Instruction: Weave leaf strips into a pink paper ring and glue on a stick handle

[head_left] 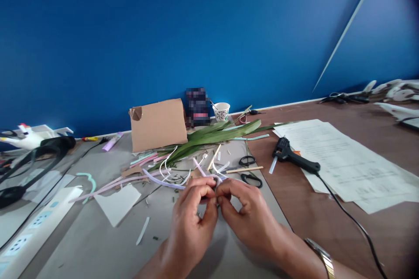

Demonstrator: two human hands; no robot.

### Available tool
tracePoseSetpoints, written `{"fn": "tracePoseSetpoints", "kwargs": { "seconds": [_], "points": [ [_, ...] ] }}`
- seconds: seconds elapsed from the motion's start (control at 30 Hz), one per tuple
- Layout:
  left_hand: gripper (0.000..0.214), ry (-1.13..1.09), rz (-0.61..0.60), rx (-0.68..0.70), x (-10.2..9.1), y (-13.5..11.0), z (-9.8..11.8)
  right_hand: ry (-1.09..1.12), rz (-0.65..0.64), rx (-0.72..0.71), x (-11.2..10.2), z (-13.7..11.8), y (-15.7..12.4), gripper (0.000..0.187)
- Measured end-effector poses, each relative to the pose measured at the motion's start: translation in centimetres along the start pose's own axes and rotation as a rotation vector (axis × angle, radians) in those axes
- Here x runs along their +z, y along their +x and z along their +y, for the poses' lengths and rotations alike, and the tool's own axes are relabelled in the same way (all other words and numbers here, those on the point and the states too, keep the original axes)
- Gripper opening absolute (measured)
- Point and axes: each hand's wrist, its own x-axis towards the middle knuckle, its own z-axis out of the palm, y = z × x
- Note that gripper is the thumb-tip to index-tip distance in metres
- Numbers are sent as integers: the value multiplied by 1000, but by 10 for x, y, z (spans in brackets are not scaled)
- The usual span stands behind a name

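My left hand (pixel 198 211) and my right hand (pixel 244 207) meet over the grey mat, thumbs and fingertips pinched close together. Between them is a pale lilac strip (pixel 218 179), bent into a small curl; the fingers hide most of it. Just beyond my fingers lie more curled strips, a lavender one (pixel 162 182) and a thin white one (pixel 170 168). Black-handled scissors (pixel 251 179) rest past my right hand, their blades partly covered by wooden sticks and scraps.
Long green leaves (pixel 212 137) spread before a cardboard piece (pixel 159 126) and a paper cup (pixel 221 112). A black glue gun (pixel 296 157) trails its cord on the right, beside printed papers (pixel 347 161). A white power strip (pixel 39 226) lies left, near a white card (pixel 118 202).
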Motion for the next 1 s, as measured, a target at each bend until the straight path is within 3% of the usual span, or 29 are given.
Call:
{"fn": "tracePoseSetpoints", "kwargs": {
  "seconds": [0.17,0.4,0.67,0.87,1.0],
  "points": [
    [15,7,-20,23,1,-2,-1,-38,-3,-53,-1,1,-3,18],
    [17,-19,-56,-22,2,2,3,-20,18,-10,-2,-1,-2,18],
    [14,-48,-97,-34,5,3,1,16,11,171,-4,-12,2,14],
    [17,-42,-81,-67,6,5,4,1,52,136,-1,-9,5,13],
    [16,-36,-78,-75,5,4,3,106,21,268,-4,-13,6,12]
  ]
}}
